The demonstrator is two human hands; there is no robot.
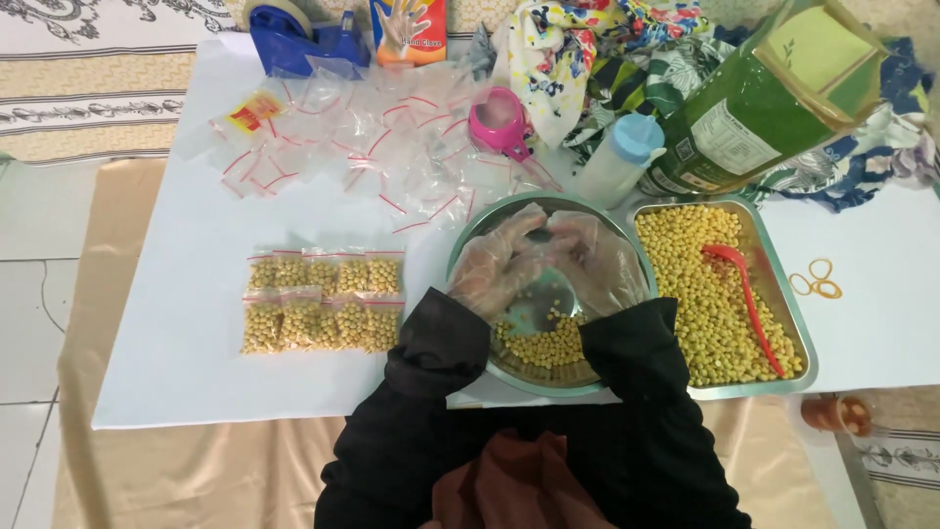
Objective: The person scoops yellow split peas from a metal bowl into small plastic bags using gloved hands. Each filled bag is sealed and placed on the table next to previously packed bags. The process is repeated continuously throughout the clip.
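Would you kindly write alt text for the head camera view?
Two gloved hands, left hand and right hand, meet over a round metal bowl of yellow beans. A tray of beans sits right, filled bags left.

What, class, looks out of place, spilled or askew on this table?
Little stands out. No beans lie spilled on the white sheet. The empty bags sprawl in a loose heap, unlike the filled bags in neat rows. The green bottle lies tilted on patterned cloth. Both gloved hands, left hand and right hand, are over the round bowl.
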